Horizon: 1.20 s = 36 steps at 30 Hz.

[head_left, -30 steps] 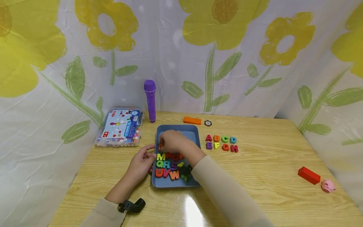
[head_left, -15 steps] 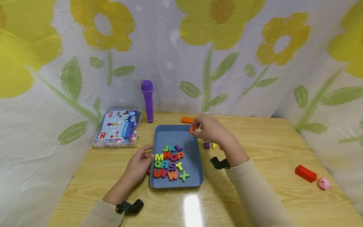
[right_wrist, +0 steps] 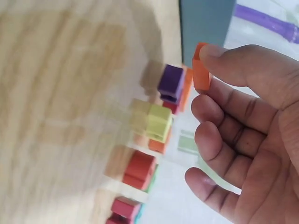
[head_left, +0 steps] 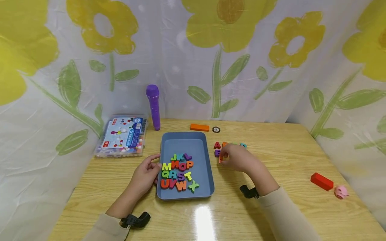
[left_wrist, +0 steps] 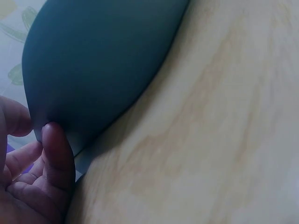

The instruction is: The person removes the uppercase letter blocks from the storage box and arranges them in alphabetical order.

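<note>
At three o'clock from the blue-grey tray (head_left: 207, 184), the right hand (head_left: 238, 159) leans in over the wooden surface (head_left: 271, 140). Its grip is narrow, thumb and index finger pinching a small orange piece (right_wrist: 202, 66); the other fingers curl loosely beneath, holding nothing. The orange piece sits just beside the purple E (head_left: 217, 153), at about four o'clock from it; whether it touches the surface I cannot tell. The red A (head_left: 217, 145) lies at twelve o'clock from the E, and the other letters there are partly covered by the hand. The right wrist view adds a yellow piece (right_wrist: 159, 122) and a red piece (right_wrist: 139, 169) in the same line.

At nine o'clock on the tray, the left hand (head_left: 146, 174) has its grip closed on the rim, thumb against the outer wall.

Inside the tray, letter pieces (head_left: 181, 176) stand in four rows, J to X, gathered towards eight o'clock. Around it, a purple microphone (head_left: 154, 110) is upright at eleven, a clear box (head_left: 120, 135) lies at ten, an orange bar (head_left: 199, 128) and a round chip (head_left: 216, 129) near one, and a red block (head_left: 322, 181) with a pink pig (head_left: 341, 191) well apart at three.
</note>
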Tool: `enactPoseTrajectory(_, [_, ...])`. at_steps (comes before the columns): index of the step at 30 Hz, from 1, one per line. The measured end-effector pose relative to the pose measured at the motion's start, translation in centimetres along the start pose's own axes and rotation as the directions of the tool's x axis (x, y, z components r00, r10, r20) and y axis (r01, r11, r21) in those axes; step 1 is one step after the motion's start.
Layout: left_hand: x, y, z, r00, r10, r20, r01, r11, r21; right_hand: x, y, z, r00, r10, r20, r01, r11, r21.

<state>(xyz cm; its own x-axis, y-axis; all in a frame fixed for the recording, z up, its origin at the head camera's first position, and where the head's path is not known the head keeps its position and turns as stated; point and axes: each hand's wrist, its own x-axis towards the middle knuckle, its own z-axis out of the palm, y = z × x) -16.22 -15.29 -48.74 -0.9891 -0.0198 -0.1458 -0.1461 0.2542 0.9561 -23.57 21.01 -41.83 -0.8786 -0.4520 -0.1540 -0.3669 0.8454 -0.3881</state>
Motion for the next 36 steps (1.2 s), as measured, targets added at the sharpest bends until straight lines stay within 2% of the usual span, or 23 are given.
enactPoseTrajectory(11, [0.0,-0.1,0.0,1.000,0.009,0.015,-0.008,1.000,-0.022,0.5,0.1,1.7,1.000,0.027,0.007,-0.026,0.998,-0.061])
enactPoseTrajectory(18, [0.0,-0.1,0.0,1.000,0.007,0.015,-0.007,1.000,-0.026,0.7,0.4,2.2,1.000,0.001,-0.008,-0.002,0.996,-0.090])
enactPoseTrajectory(25, [-0.1,-0.1,0.0,1.000,0.008,0.014,-0.009,1.000,0.010,0.6,0.2,2.3,0.999,-0.019,-0.030,0.016,0.994,-0.105])
enactPoseTrajectory(31, [-0.1,0.0,0.0,1.000,0.015,0.020,-0.016,1.000,0.015,0.0,-0.6,0.4,0.997,-0.020,-0.069,0.017,0.999,-0.049])
enactPoseTrajectory(36, [0.0,0.0,0.0,0.999,0.022,0.031,-0.022,1.000,0.008,0.5,-2.7,-2.1,0.986,-0.087,-0.141,0.077,0.994,-0.080])
